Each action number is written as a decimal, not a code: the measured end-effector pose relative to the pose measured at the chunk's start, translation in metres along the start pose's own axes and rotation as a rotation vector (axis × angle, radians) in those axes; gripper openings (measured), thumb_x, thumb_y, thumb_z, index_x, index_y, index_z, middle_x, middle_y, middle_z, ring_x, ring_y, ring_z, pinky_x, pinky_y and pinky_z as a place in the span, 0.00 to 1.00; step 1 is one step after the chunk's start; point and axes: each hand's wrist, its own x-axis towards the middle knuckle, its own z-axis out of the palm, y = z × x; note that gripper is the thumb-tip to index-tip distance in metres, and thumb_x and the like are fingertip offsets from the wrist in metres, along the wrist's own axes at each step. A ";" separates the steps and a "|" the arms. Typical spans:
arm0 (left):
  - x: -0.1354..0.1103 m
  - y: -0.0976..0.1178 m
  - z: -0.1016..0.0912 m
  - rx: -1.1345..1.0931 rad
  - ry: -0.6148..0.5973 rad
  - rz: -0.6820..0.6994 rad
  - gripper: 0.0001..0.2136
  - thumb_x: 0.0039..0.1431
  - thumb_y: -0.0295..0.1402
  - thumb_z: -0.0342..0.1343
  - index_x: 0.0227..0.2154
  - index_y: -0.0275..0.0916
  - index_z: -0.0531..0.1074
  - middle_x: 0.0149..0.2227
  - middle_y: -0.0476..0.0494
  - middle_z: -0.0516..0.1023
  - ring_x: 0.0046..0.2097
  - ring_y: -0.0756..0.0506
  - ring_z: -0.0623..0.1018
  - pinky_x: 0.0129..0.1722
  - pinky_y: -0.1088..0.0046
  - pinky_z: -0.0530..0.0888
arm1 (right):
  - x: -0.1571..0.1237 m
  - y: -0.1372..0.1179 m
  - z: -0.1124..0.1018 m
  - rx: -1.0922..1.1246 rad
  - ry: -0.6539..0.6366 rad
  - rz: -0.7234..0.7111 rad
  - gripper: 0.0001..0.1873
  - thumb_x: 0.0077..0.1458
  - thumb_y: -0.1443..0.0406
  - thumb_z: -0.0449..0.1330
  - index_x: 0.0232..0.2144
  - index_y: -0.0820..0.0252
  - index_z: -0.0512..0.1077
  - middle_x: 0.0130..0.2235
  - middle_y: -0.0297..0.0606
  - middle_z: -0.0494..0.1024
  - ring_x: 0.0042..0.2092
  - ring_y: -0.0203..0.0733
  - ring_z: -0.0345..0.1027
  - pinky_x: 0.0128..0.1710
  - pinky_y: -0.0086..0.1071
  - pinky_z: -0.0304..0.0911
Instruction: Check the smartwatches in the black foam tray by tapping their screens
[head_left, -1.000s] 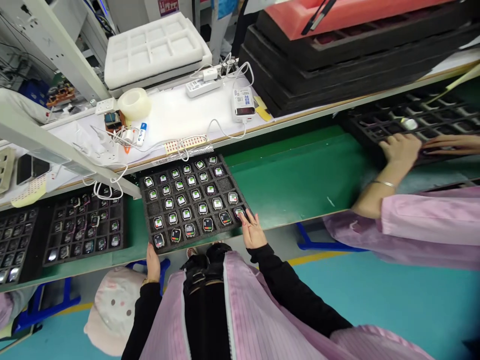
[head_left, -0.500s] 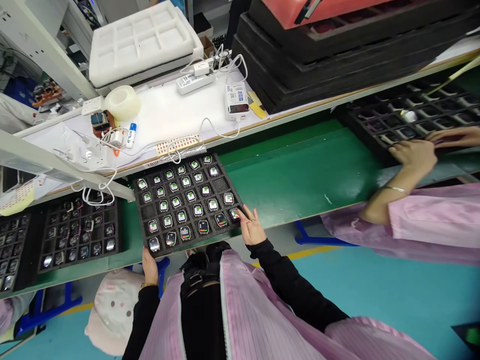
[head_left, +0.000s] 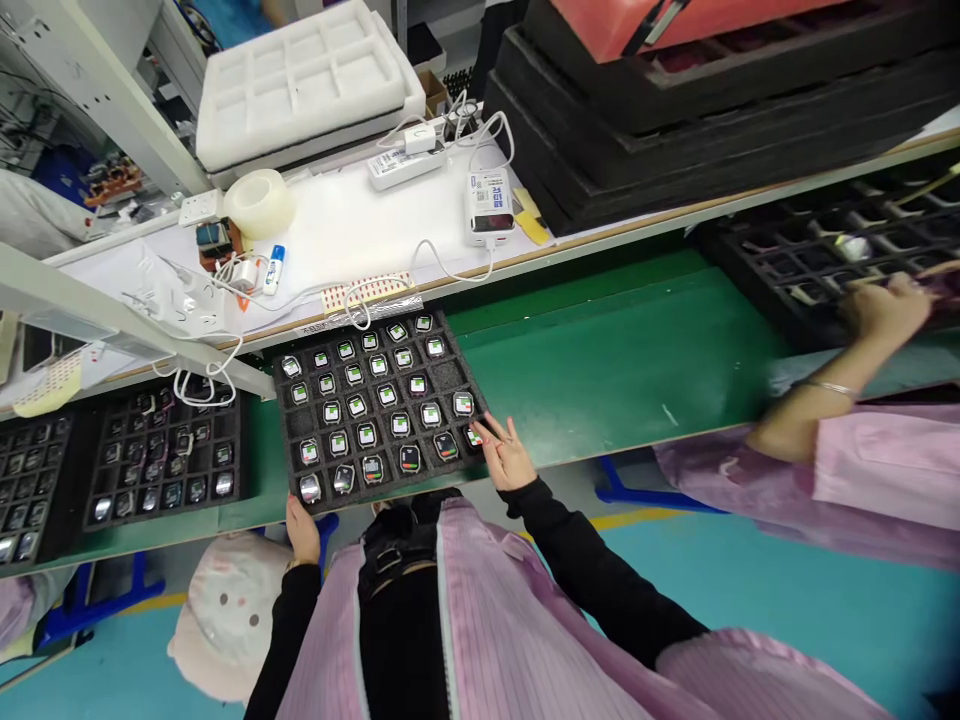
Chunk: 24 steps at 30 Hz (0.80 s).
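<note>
A black foam tray [head_left: 448,378] of smartwatches lies at the near edge of the green bench, in front of my body. Most of its watches [head_left: 386,395] show lit green-and-white screens; several in the nearest row have darker faces. My left hand [head_left: 303,532] grips the tray's near left corner, its fingers partly hidden beneath the edge. At the near right corner, my right hand [head_left: 511,460] has its fingers apart, with one fingertip touching the corner watch [head_left: 473,436]. That watch is partly covered by the finger.
More watch trays [head_left: 240,470] sit on the left. On the right, a co-worker's hand [head_left: 889,315] is over another tray [head_left: 750,270]. The shelf above holds a tape roll [head_left: 260,203], cabled white devices [head_left: 489,205], white foam [head_left: 300,90] and stacked black foam [head_left: 600,170].
The view has shifted slightly. Both my hands keep their places at the tray, with the right fingertip still on the corner watch. The co-worker's hand has moved right over its tray.
</note>
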 end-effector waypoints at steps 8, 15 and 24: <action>0.000 -0.003 0.004 0.011 0.123 0.025 0.17 0.62 0.41 0.53 0.50 0.38 0.68 0.54 0.39 0.68 0.54 0.39 0.71 0.53 0.55 0.71 | -0.023 -0.006 0.001 -0.021 -0.026 -0.013 0.25 0.66 0.67 0.39 0.58 0.66 0.67 0.53 0.47 0.73 0.64 0.52 0.51 0.63 0.61 0.46; -0.001 -0.001 0.006 0.043 0.152 0.029 0.18 0.62 0.41 0.54 0.51 0.38 0.67 0.55 0.39 0.68 0.54 0.39 0.71 0.52 0.54 0.71 | -0.016 0.002 -0.005 -0.032 -0.044 -0.025 0.26 0.66 0.68 0.38 0.60 0.69 0.64 0.53 0.49 0.73 0.64 0.53 0.52 0.62 0.62 0.46; -0.004 0.002 0.007 0.036 0.136 0.007 0.19 0.62 0.41 0.54 0.52 0.38 0.67 0.55 0.39 0.68 0.54 0.38 0.71 0.52 0.54 0.71 | 0.010 0.013 -0.006 0.000 -0.041 -0.030 0.27 0.66 0.67 0.37 0.61 0.67 0.63 0.54 0.45 0.72 0.65 0.52 0.51 0.64 0.60 0.44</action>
